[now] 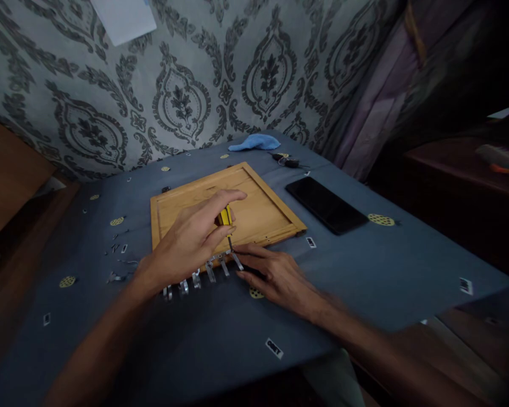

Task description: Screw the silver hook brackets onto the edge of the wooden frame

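Gripping a yellow-handled screwdriver (225,216): left hand (197,229), fingers and thumb closed around the handle, index finger reaching over the top end. Shaft points down at the near edge of the framed wooden board (254,200), mid-frame, and its tip meets the area at the top of the end hook (237,261). Right hand (282,280) is at that same hook from the right: index fingertip by its top, thumb by its lower end, fingers parted. Can't tell if it's actually pinching the metal.

Other metal hooks (211,271) run in a row leftward along the board's near edge, lower ends hanging past it over the tablecloth (339,294). Left hand and wrist block the view of the board's near-left part and crowd the left end of the row. Screwdriver tip contact is too small to read exactly.

Board lies flat on the cloth, slightly rotated. Left of it: small loose screws (115,247), plus a loose metal piece (116,277) just below them, near the left wrist. Right of it: black phone (326,204), flat, near the board's right corner, apart from both hands. Past the far edge: blue cloth (255,142), crumpled, upper centre of the frame, with a small dark item (286,161) just below right; can't identify it. White paper (125,20) on the patterned wall covering (182,104), upper left.
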Motion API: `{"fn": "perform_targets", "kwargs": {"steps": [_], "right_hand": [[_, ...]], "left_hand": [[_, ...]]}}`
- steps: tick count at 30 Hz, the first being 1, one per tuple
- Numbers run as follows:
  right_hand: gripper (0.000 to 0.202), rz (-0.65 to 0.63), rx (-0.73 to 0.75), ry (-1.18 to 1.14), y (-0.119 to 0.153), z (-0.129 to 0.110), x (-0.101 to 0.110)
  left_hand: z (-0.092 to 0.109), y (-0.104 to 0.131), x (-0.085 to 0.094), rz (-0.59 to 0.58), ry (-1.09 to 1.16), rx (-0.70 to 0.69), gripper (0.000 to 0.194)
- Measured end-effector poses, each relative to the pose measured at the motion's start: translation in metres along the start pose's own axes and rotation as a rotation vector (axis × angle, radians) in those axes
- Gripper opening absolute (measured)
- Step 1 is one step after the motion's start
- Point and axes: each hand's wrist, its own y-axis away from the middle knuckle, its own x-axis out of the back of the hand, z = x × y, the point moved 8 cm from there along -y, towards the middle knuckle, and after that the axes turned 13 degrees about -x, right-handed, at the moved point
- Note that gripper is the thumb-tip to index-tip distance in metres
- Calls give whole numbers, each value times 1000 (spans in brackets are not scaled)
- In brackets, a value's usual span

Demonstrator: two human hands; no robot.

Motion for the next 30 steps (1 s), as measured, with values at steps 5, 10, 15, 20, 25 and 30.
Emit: {"fn": "perform_targets", "kwargs": {"steps": [5, 10, 15, 20, 25, 30], "right_hand": [[28, -12, -9, -10, 1, 2, -1], [28, 0, -3, -9, 2, 2, -1], [26, 5, 9, 44, 1, 1, -4], [26, 7, 16, 47, 1, 1, -4], [28, -10, 0, 52, 1, 1, -5], [30, -29, -20, 55, 0, 2, -6]], "left_hand": [[9, 0, 15, 62, 3, -35, 38], [4, 3, 23, 94, 38, 22, 38], [2, 3, 20, 78, 51, 30, 37], [5, 1, 18, 39, -17, 0, 38], [8, -1, 13, -3, -49, -14, 39], [9, -3, 7, -18, -8, -1, 37]]}}
